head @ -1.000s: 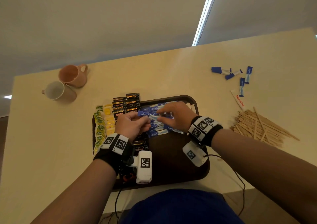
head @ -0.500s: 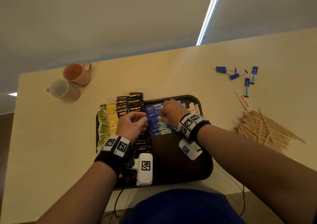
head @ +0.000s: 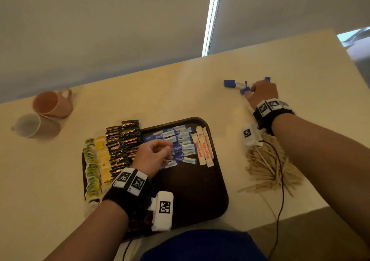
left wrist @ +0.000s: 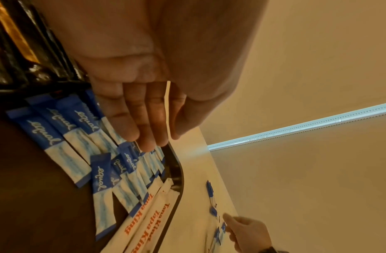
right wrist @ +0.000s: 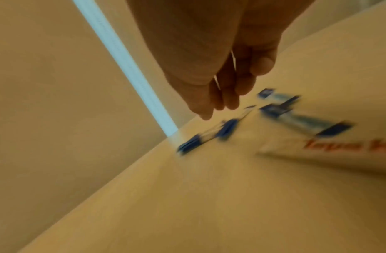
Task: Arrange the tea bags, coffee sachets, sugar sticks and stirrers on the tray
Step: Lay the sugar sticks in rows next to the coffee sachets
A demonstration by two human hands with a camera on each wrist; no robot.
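Left hand (head: 153, 156) low over the dark tray (head: 200, 196), fingers (left wrist: 142, 119) loosely curled above the blue sugar sticks (head: 180, 142), gripping nothing. Right hand (head: 261, 92) stretched out to the far right of the table (head: 160, 92), fingertips down among the loose blue sticks (head: 232, 83) lying there; wrist view too blurred, so cannot tell whether relaxed or pinching one. On the tray, left to right: green tea bags (head: 91, 170) along the left edge, yellow tea bags (head: 103, 158) just beside them, black coffee sachets (head: 122, 140) next, then the blue sugar sticks in overlapping rows, then white sugar sticks (head: 204, 148) with orange lettering near the tray's right rim. Near half of the tray bare and dark. Wooden stirrers (head: 268, 166) heaped on the table right of the tray, under the right forearm, with a thin cable (head: 281, 180) running across them. Two mugs at far left, well apart from the tray: a pink mug (head: 52, 103) touching a white-lined mug (head: 34, 125) lying on its side.
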